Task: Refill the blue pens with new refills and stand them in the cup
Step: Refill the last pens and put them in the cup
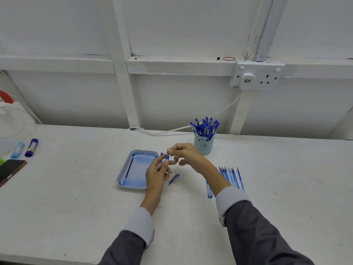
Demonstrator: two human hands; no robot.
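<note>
Standing at two o'clock from the hands, a pale blue-green cup (pixel 204 145) with a bear face drawn on its round wall holds a dense bunch of blue pens (pixel 205 127), upright and leaning outward. At nine o'clock of the hands lies a shallow rectangular tray (pixel 143 151) of light blue plastic with rounded corners and a ribbed floor. A single thin dark refill (pixel 129 167) lies lengthwise along its left side.

The left hand (pixel 157 175) and right hand (pixel 188 153) are together just over the tray's right rim. The left hand's fingers curl round a short blue pen part (pixel 167 157), and the right hand's thumb and forefinger pinch its upper end, the other fingers loosely bent. The left hand hides the part's lower end.

At six o'clock of the hands, on the desk (pixel 76 188), lies a small tapered blue cap (pixel 174 179), translucent. At four o'clock a row of slim translucent blue sticks (pixel 231 177) lies side by side. Whether they are pens or refills I cannot tell, and the right forearm covers some.

The desk is white, rough and scuffed. Far out at nine o'clock lie a dark blue glue stick (pixel 31 147), a light blue tube (pixel 17 150) and a dark phone (pixel 10 170). A white cable (pixel 172 131) runs behind the cup up to a white wall socket (pixel 257 75)
</note>
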